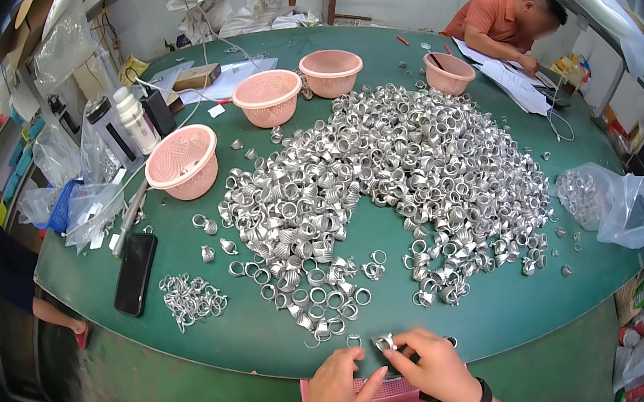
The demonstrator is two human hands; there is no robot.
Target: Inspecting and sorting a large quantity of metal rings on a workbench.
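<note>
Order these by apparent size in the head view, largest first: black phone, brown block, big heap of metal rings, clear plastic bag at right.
1. Big heap of metal rings
2. Clear plastic bag
3. Black phone
4. Brown block

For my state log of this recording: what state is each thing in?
Left hand: fingers spread, nothing visibly held
Right hand: holding a metal ring piece
Large metal pile: loose, spread across the green table
Phone: lying flat, screen dark
Clear plastic bag: partly filled
White bottle: upright, capped
</note>
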